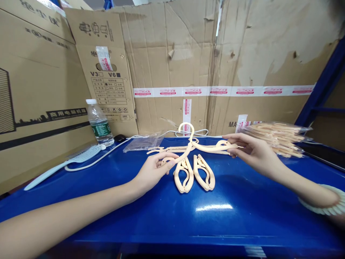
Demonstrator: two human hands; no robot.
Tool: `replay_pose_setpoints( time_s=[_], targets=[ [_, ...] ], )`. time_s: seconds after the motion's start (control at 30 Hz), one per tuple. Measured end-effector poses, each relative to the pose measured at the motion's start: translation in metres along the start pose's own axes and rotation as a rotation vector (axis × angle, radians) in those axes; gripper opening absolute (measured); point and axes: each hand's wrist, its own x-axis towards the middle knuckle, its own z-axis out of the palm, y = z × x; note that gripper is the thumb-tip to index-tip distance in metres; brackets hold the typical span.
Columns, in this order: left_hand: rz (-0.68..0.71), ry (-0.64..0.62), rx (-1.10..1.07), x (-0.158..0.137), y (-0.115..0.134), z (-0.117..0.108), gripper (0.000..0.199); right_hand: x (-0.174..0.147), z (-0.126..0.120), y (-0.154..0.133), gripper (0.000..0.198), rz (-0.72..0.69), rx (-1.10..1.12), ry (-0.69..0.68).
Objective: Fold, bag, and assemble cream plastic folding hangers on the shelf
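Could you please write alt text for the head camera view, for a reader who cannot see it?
A person's left hand and right hand hold a cream hanger by its two arms over a blue table, where two looped cream pieces lie. A bottle and a pale brush are at left, plastic-wrapped cream pieces at right, and cardboard stands behind.

"Hands?"
"The left hand (155,167) grips the left arm of an unfolded cream hanger (191,144); the right hand (251,149) holds the right."
"Blue table (129,223)?"
"Nearer, two folded hangers (192,175). Far left, a capped bottle (100,124). Far right, a bagged stack (273,135)."
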Motion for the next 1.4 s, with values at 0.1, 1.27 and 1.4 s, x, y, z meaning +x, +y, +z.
replay_pose_setpoints(
  time_s=[0.1,1.27,1.4],
  targets=[
    [-0.058,0.095,-0.084,0.001,-0.002,-0.001,0.031,0.004,-0.004,0.005,0.041,0.134,0.161,-0.031],
    [0.023,-0.150,-0.247,-0.016,0.013,0.014,0.015,-0.024,0.029,-0.045,0.048,0.129,0.565,-0.647],
    [-0.012,-0.227,-0.287,-0.018,0.012,0.014,0.023,-0.025,0.028,-0.047,0.051,0.122,0.574,-0.664]
  ],
)
